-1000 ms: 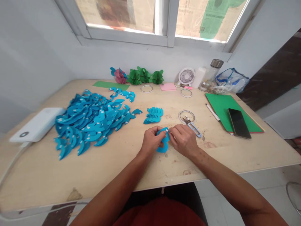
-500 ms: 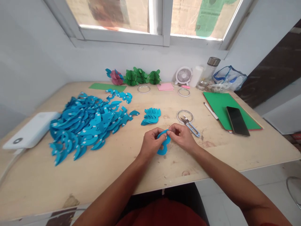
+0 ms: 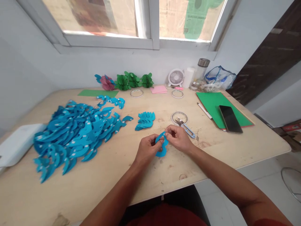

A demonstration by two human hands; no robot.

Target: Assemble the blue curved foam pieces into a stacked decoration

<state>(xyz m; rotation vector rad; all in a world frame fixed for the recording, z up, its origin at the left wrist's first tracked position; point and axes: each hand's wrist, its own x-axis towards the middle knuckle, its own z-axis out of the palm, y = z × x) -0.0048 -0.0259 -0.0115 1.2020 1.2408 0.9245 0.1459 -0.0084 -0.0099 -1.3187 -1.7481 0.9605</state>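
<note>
Between my hands is a curved blue paper cutout (image 3: 161, 153), held just above the table near its front edge. My left hand (image 3: 148, 147) pinches its left side, thumb on top. At its upper end the thumb and fingertips of my right hand (image 3: 178, 138) are closed on the paper; a small white spot shows there. Beyond my hands lies a small stack of folded blue paper pieces (image 3: 145, 120). To the left spreads a big heap of blue paper cutouts (image 3: 77, 128), many with small white squares on them.
Small thread snips (image 3: 188, 128) lie by a tape roll (image 3: 172, 117) beyond my right hand. A phone (image 3: 230, 119) rests on green sheets (image 3: 211, 103) at right. Along the back stand green paper shapes (image 3: 133, 80), a fan (image 3: 176, 77) and a bottle (image 3: 199, 73). A white power bank (image 3: 18, 142) lies left.
The view has shifted, so the tabletop things sit further left. My hands are slightly further apart on the blue cutout, and more of its upper part shows between them.
</note>
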